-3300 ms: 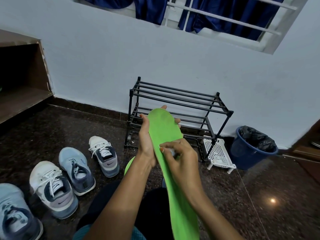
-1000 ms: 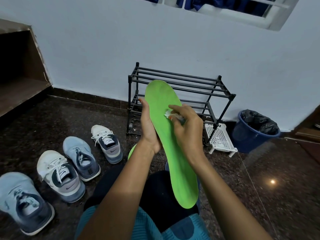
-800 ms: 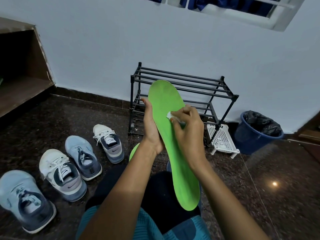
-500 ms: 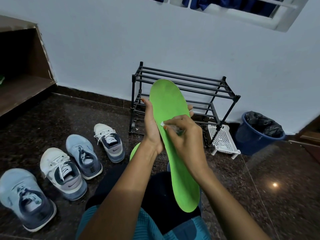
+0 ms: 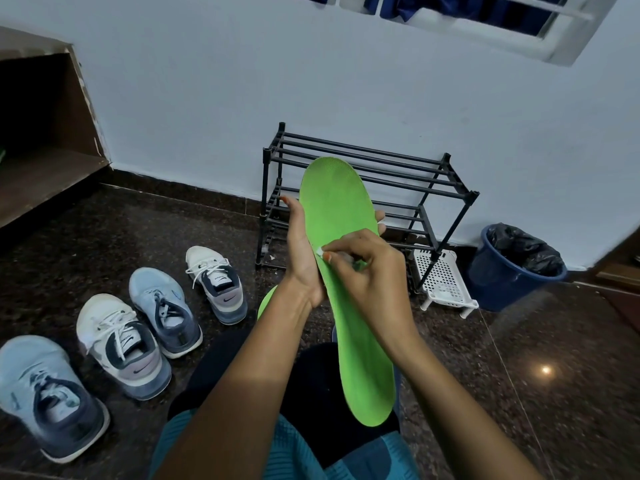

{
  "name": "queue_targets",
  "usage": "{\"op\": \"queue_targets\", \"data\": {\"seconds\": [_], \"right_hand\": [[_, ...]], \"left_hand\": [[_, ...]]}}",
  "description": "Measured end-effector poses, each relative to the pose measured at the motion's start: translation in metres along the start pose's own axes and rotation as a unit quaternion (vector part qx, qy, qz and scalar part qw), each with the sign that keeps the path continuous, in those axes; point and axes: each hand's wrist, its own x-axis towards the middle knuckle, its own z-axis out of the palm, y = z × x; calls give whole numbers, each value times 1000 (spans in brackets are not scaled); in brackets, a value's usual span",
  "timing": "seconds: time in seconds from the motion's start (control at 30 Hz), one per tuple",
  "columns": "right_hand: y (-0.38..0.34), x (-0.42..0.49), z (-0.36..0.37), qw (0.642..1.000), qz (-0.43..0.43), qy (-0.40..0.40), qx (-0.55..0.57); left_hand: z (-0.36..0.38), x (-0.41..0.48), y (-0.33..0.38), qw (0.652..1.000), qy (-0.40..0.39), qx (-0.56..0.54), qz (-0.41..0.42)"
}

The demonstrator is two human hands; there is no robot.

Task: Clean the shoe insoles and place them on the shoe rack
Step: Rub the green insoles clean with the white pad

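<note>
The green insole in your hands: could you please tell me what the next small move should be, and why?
Probably draw the white wipe, pinched in the right hand, down the green insole towards its heel. The wipe presses at mid-length near the left edge, the left hand grips the insole beside it, and the whole heel half lies below it.

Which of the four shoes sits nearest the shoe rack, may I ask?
The white shoe ending the row by the shoe rack; others lie farther left.
</note>
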Motion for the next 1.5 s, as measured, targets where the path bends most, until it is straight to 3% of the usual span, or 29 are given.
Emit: {"op": "queue_targets", "data": {"seconds": [0.13, 0.4, 0.67, 0.93, 1.2, 1.5], "right_hand": [[4, 17, -1, 999, 22, 40, -8], [-2, -8, 2, 1000, 7, -21, 10], [6, 8, 1, 999, 25, 11, -17], [-2, -12, -1, 999, 4, -35, 3], [1, 6, 6, 999, 15, 13, -33], [-5, -9, 3, 999, 4, -27, -19]], "left_hand": [[1, 1, 0, 1000, 5, -12, 5], [-1, 0, 2, 1000, 9, -16, 3], [0, 1, 3, 1000, -3, -19, -5], [-1, 2, 2, 1000, 1, -28, 4], [1, 0, 3, 1000, 8, -20, 17], [-1, 0, 4, 999, -2, -28, 17]]}}
